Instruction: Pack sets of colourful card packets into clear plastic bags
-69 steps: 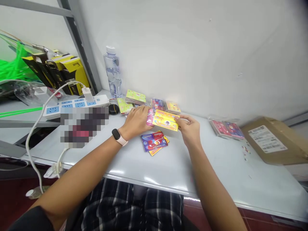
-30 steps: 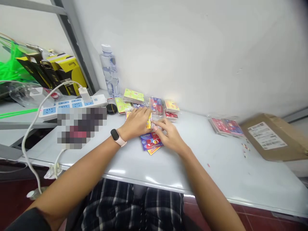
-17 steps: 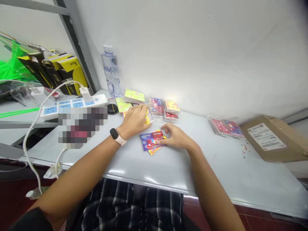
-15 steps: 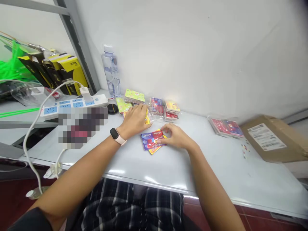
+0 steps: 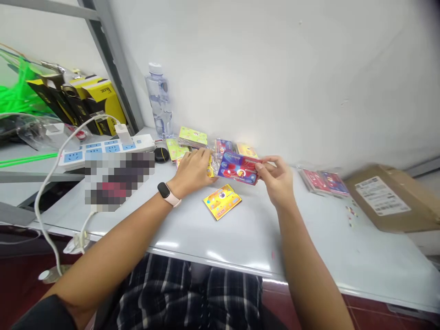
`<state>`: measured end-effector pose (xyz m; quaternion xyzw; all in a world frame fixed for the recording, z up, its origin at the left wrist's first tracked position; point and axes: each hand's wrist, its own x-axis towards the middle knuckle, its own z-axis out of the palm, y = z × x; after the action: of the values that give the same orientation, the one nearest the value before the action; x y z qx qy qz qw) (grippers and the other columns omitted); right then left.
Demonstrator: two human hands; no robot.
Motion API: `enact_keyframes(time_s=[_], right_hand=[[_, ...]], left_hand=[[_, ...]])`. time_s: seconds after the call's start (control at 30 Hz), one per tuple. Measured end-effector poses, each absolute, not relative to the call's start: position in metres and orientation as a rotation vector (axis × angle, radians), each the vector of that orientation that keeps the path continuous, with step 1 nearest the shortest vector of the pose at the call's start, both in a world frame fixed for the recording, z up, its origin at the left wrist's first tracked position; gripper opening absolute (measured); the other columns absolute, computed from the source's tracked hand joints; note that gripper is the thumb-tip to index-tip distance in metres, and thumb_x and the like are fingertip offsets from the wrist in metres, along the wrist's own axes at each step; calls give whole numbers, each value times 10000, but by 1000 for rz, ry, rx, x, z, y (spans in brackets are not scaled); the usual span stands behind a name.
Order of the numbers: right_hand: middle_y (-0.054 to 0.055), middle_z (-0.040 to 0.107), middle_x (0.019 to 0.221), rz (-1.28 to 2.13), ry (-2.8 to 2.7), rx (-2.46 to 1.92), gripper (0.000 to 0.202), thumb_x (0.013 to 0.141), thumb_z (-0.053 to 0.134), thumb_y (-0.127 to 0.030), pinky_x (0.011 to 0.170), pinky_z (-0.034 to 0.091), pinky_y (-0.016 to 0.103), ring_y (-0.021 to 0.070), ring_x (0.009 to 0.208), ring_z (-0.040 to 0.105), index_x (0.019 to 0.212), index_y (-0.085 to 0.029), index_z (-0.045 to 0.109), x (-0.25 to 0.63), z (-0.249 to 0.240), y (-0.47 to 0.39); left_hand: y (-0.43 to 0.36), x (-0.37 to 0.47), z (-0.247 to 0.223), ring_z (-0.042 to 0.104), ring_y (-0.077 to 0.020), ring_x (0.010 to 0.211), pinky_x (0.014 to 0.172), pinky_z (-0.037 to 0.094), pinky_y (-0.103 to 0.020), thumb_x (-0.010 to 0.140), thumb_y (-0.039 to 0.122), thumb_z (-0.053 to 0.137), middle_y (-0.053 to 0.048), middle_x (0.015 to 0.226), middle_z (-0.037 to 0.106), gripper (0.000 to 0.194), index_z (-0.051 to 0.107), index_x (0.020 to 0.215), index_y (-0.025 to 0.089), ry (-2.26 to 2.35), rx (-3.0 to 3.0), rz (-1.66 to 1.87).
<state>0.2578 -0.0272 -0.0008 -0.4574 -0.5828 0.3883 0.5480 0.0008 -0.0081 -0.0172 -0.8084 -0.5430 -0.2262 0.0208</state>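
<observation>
The right hand (image 5: 277,181) pinches a blue-and-red card packet (image 5: 239,167) by its edge, lifted just above the desk (image 5: 309,238). The left hand (image 5: 193,172) rests flat, fingers loose, on a yellow packet (image 5: 209,168) (mostly hidden). Another yellow card (image 5: 222,200) lies alone nearby.

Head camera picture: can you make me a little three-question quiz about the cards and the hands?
1. True or false: the right hand holds the blue-and-red card pack off the table.
2. Which pack lies alone on the table in front of the hands? A) green B) yellow C) pink
3. Fill in: the left hand wears a ____ on its wrist.

Key:
1. True; thumb and fingers pinch its right edge.
2. B, the yellow card pack.
3. Smart band, with a dark screen and a pale strap.
</observation>
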Motion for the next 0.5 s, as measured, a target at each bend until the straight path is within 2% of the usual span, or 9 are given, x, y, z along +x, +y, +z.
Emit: enact_keyframes(time_s=[0.1,0.2,0.5], right_hand=[[-22,721,728,741,-1275,-1136,385,820,848,-527,514,499,299,153,537,618,987,-267,618,253,-4,-26],[-30,699,701,738,-1314,-1167,354,831,841,-495,462,461,283,131,480,587,1000,-257,641,246,-7,-27],[-41,661,617,833,-1267,-1194,463,766,859,-600,442,471,294,139,448,566,968,-237,655,239,-9,-25]], left_hand=[[-9,2,-17,649,-377,1212,1013,504,-492,864,468,786,-177,1312,688,604,558,1320,146,-1661,-2523,-692],[-10,3,-17,650,-370,1214,1010,500,-482,884,464,776,-175,1320,688,581,553,1316,147,-1649,-2527,-683],[-8,3,-21,653,-377,1199,996,503,-495,858,449,785,-161,1304,690,604,538,1344,188,-1651,-2515,-702]])
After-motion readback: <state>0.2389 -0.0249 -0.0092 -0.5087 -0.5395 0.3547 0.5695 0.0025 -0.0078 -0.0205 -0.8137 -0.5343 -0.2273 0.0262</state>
